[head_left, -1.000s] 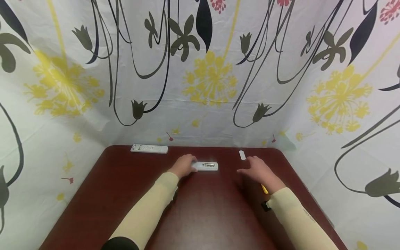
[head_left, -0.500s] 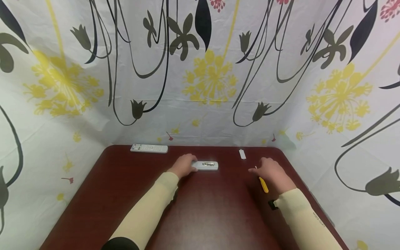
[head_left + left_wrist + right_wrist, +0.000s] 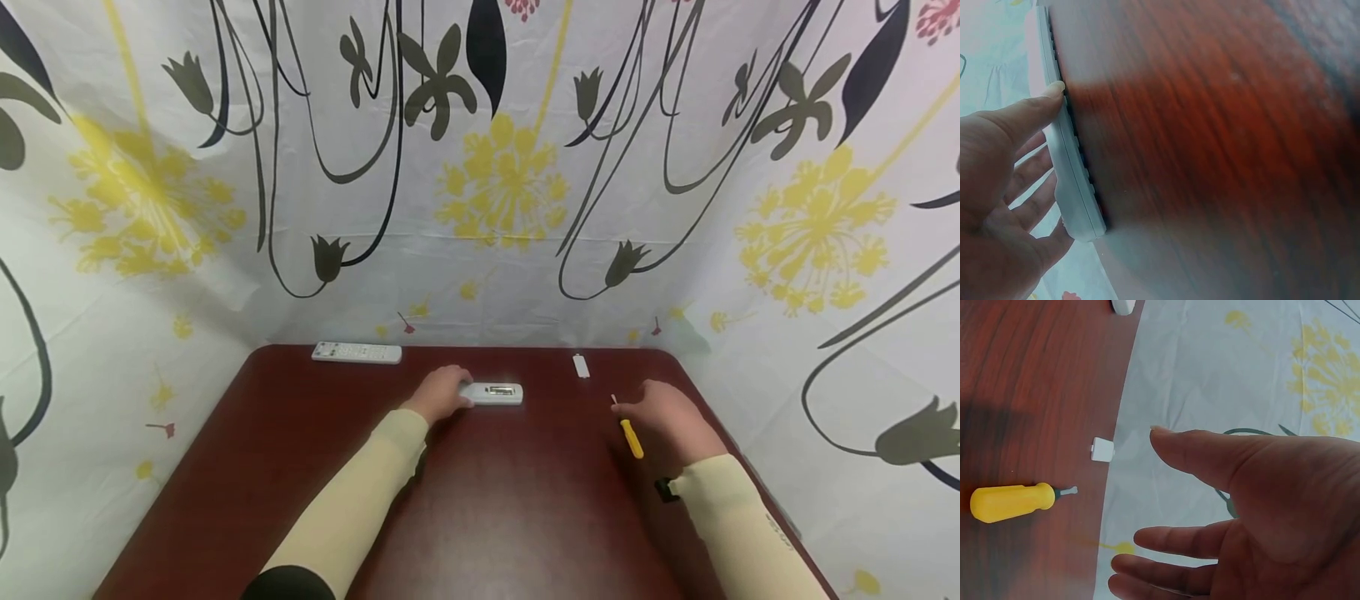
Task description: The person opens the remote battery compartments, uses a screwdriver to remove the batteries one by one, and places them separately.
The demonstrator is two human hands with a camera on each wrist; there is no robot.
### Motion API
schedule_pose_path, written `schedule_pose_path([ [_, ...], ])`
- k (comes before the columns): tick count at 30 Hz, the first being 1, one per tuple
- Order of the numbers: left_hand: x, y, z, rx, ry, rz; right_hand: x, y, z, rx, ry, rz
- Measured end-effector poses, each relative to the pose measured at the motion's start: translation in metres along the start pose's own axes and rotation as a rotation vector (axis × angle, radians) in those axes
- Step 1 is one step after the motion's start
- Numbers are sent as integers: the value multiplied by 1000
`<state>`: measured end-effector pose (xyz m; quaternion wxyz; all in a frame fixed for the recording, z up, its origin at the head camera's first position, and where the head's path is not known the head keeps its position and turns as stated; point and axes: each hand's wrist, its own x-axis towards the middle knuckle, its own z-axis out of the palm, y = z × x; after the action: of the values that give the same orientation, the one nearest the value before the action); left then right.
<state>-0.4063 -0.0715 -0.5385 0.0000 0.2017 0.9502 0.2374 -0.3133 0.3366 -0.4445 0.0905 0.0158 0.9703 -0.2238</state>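
Observation:
In the head view a light grey remote control (image 3: 501, 393) lies buttons down, with a battery visible in its uncovered compartment. My left hand (image 3: 437, 393) pinches the remote's left end. The left wrist view shows the thumb (image 3: 1035, 112) on one long side of the remote (image 3: 1072, 169) and the fingers on the other. My right hand (image 3: 670, 419) hovers with fingers apart and holds nothing. Beside it, a screwdriver (image 3: 632, 439) with a yellow handle rests on the table. Farther back lies a small white battery cover (image 3: 581, 366), also seen in the right wrist view.
A second, white remote control (image 3: 356, 353) lies buttons up at the table's back left edge. The dark red wooden table (image 3: 495, 492) ends at a flower-patterned cloth (image 3: 510, 275) hanging behind and at both sides.
My right hand has moved right, away from the battery cover, and the yellow screwdriver has come into fuller view. The left hand and its remote have stayed put.

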Motion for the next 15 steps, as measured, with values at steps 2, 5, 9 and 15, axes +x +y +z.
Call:
schedule_pose_path([
  [2,0,0,0,-2,-2,-6,1,1,2,-1,1,2],
  [5,0,1,0,-1,0,-12,4,3,5,-10,0,3],
  [9,0,1,0,-6,-1,-16,8,6,8,-36,3,11],
  [15,0,0,0,-10,-2,-11,14,11,18,-38,29,44],
])
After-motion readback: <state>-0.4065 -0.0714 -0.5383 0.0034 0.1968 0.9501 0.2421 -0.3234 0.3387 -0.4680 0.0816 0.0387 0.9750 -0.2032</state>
